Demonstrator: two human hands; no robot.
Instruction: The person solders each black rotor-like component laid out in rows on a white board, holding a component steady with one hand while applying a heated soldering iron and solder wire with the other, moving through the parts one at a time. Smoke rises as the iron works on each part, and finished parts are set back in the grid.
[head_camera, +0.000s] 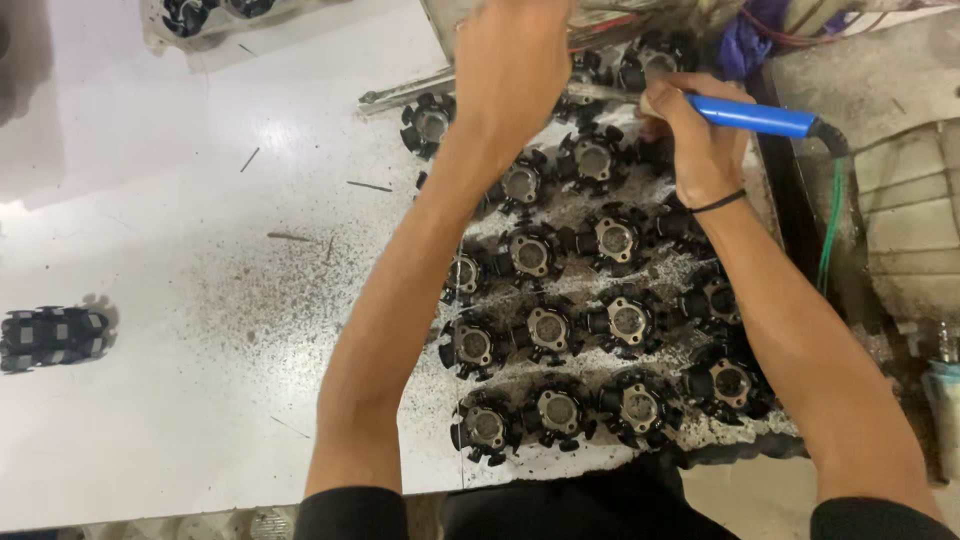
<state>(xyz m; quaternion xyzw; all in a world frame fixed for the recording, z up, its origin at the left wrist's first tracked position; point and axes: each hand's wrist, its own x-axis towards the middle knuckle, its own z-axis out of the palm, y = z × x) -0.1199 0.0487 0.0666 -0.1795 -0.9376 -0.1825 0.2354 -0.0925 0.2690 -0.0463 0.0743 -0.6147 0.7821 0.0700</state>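
Note:
Several black round stator cores (548, 327) with metal centres lie in rows on the white table (180, 400). My right hand (695, 135) grips a blue-handled soldering iron (752, 115) over the far row; a green cord (830, 230) runs down from its handle. My left hand (510, 60) reaches to the far edge of the rows, at the top of the view, its fingers hidden, close to a stator core (430, 122). I cannot tell what it holds.
One stator core (52, 337) lies on its side at the table's left edge. More stator cores (200, 14) sit at the top left. Thin wire scraps (290, 237) and dark dust are scattered on the table. Cluttered wires (780, 25) lie at the top right.

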